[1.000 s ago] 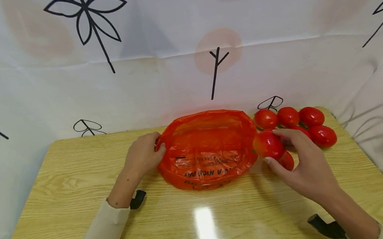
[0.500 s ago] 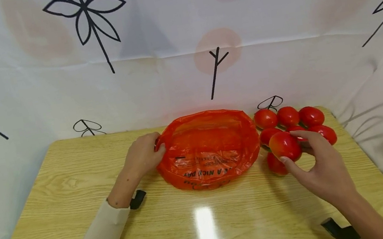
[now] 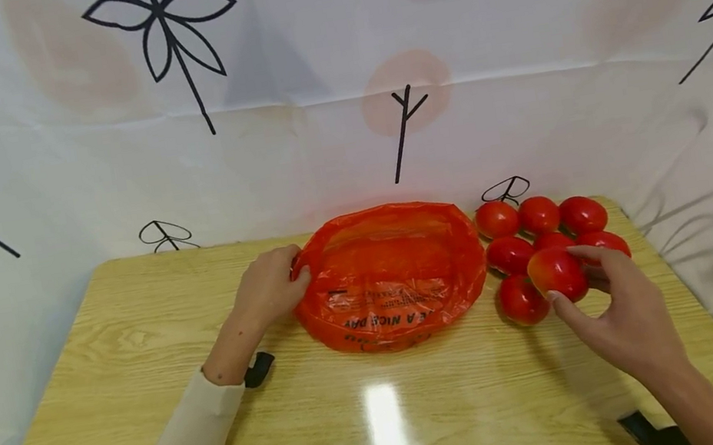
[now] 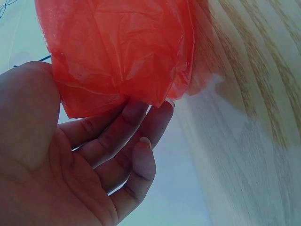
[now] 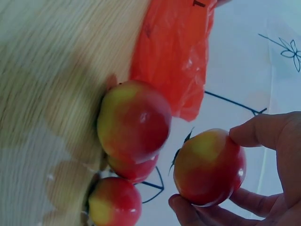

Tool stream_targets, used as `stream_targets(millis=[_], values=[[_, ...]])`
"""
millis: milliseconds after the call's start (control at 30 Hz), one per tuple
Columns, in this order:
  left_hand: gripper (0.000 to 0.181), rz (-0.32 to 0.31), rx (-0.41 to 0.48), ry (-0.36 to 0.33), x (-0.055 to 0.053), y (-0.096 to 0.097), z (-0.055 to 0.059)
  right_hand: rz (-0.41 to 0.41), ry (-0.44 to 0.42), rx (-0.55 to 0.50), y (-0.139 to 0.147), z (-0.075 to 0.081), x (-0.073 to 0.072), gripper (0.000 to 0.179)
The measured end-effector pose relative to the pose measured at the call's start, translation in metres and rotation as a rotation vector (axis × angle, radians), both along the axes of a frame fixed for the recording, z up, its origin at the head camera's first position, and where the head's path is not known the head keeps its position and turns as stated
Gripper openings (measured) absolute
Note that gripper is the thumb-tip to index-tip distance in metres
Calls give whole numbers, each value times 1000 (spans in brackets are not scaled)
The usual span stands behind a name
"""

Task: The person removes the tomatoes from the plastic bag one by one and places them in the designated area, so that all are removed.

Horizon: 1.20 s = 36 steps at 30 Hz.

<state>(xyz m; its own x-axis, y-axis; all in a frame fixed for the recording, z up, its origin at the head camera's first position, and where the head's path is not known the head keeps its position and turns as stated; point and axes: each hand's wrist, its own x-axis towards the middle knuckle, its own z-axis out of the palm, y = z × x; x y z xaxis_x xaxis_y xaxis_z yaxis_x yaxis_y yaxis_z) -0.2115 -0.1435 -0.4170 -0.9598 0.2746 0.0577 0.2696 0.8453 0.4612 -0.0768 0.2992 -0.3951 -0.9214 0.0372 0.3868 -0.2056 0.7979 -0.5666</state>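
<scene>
We are lifting one tomato (image 3: 557,274) in our right hand (image 3: 613,322), fingers pinching it near the counter's far right corner, while our left hand (image 3: 267,289) is gripping the bag (image 3: 389,276) rim; next it needs carrying over the bag's open mouth.

Right hand (image 5: 277,188) pinching red-yellow tomato (image 5: 209,167) between thumb and fingertips, lifting it clear of wooden table (image 5: 51,56). Three more tomatoes (image 5: 134,122) lying beside orange plastic bag (image 5: 174,52).
</scene>
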Motion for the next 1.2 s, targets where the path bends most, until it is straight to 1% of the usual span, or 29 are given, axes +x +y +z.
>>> stream_targets(millis=[367, 500, 700, 1000, 1200], values=[[15, -5, -6, 7, -1, 1, 1, -63, -32, 17, 14, -6, 3, 65], [16, -5, -7, 8, -1, 1, 1, -85, -72, 27, 18, -5, 3, 67], [16, -7, -9, 0, 0, 1, 1, -87, -135, 33, 24, -6, 3, 74], [14, -12, -4, 7, 0, 0, 0, -106, -180, 124, 29, -7, 2, 61], [14, -20, -8, 18, -1, 0, -1, -96, -213, 163, 31, -10, 1, 61]])
